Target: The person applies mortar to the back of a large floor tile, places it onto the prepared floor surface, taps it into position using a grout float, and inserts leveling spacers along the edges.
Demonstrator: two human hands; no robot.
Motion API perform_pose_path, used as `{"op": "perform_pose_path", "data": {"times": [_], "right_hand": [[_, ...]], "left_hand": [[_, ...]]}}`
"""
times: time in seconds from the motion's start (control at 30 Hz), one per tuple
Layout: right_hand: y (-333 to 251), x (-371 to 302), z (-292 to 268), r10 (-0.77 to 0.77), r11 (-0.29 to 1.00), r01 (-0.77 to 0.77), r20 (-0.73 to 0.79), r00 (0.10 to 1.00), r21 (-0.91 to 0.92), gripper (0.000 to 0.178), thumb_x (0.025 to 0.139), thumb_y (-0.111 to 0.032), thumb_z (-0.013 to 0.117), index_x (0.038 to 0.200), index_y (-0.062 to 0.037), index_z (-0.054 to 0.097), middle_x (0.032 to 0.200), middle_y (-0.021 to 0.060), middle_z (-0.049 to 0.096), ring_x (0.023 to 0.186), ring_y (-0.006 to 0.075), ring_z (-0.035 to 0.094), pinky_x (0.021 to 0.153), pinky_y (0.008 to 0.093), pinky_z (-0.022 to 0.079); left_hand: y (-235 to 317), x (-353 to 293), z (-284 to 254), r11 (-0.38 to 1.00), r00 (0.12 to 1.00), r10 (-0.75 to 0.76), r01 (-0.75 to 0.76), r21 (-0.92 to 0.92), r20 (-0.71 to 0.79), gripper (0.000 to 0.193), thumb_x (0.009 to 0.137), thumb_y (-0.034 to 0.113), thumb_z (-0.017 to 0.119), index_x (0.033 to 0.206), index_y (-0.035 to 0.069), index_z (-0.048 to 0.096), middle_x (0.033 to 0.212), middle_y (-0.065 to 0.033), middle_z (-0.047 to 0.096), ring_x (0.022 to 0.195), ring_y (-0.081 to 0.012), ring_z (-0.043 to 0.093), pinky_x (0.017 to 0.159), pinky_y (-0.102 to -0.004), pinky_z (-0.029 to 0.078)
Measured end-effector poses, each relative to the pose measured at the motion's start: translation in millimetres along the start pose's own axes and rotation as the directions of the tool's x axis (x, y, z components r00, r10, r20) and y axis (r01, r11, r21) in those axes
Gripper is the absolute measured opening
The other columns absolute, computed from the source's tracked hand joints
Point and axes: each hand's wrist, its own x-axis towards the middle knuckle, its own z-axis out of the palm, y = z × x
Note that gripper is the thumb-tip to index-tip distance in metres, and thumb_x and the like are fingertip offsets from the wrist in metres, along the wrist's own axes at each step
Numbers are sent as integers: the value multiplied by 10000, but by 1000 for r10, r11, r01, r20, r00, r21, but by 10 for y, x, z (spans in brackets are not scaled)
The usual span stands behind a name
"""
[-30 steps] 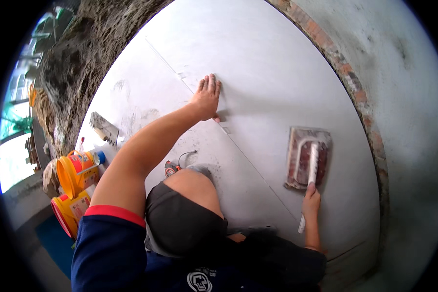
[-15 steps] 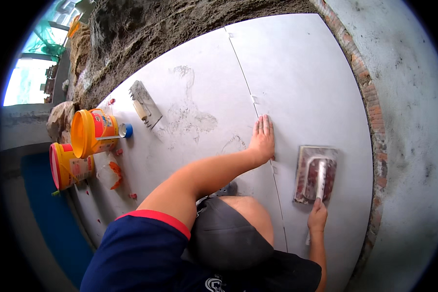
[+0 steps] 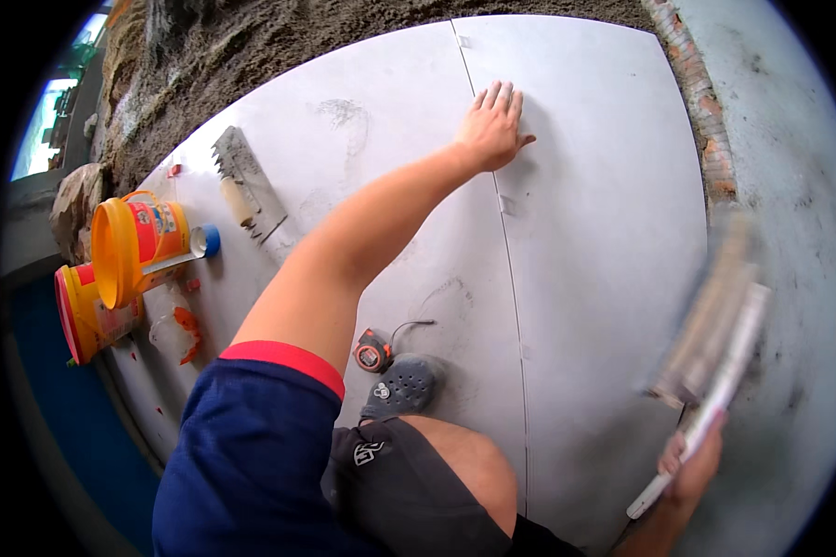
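Two large pale tiles lie side by side, a left tile (image 3: 390, 93) and a right tile (image 3: 613, 269), with a thin seam between them. My left hand (image 3: 495, 125) rests with spread fingers across the far part of that seam. Small white clips (image 3: 506, 204) stick up along it. My right hand (image 3: 695, 464) grips the white handle of a tiling float (image 3: 711, 316), tilted up on edge over the right tile's right border and blurred by motion. On the left tile lie a notched trowel (image 3: 251, 186) with a wooden handle and an orange-and-black tape measure (image 3: 372, 353).
At the left stand two yellow buckets, an upper bucket (image 3: 125, 246) and a lower bucket (image 3: 88, 311), beside a blue tape roll (image 3: 206, 241) and a plastic bag (image 3: 172, 325). My shoe (image 3: 404, 385) is on the left tile. Rough mortar (image 3: 316, 32) borders the far edge; a grey wall (image 3: 790, 186) rises right.
My left hand has slid farther along the seam. The float has come up off the right tile, swung right and tipped onto its edge. More of my shoe and the tape measure now show.
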Motion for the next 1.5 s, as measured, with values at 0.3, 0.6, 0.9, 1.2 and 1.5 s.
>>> {"op": "perform_pose_path", "data": {"times": [0.3,0.6,0.9,1.2,1.5], "right_hand": [[1261,1177,743,-496,555,538,268,826,-634,459,985,-406,419,787,-7,533,631,74,504,528,214,490,487,371,415],[-627,770,911,-315,949,314,214,925,38,522,1005,-444,310,779,-8,489,597,55,483,407,139,419,366,259,331],[-556,1911,2073,108,775,51,211,971,-630,591,955,-570,402,867,-10,569,607,58,516,502,153,524,443,289,414],[-808,1539,2038,-574,819,573,-66,816,-35,548,983,-534,356,850,-29,521,596,34,444,431,129,427,375,252,352],[-1667,1608,2693,-139,869,298,383,913,-394,528,951,-579,420,782,-85,493,540,-32,402,376,60,353,341,222,298]], "left_hand": [[206,227,199,992,991,-96,87,-92,-89,751,962,497,321,1464,-46,191,1540,-228,155,1446,-344,97,1176,-434,61],[9,50,112,966,973,-229,229,-117,16,782,932,466,398,1451,-81,188,1537,-258,124,1447,-371,63,1170,-452,53],[56,-35,153,929,938,-346,345,-133,21,802,923,453,421,1445,-102,169,1536,-266,116,1445,-380,55,1169,-461,62],[101,-137,163,911,923,-377,384,-148,76,823,926,474,376,1455,-101,118,1547,-249,73,1451,-364,28,1174,-451,37],[36,-109,114,915,923,-373,383,-129,93,807,934,464,358,1452,-107,121,1547,-254,61,1450,-370,15,1172,-460,30]]}}
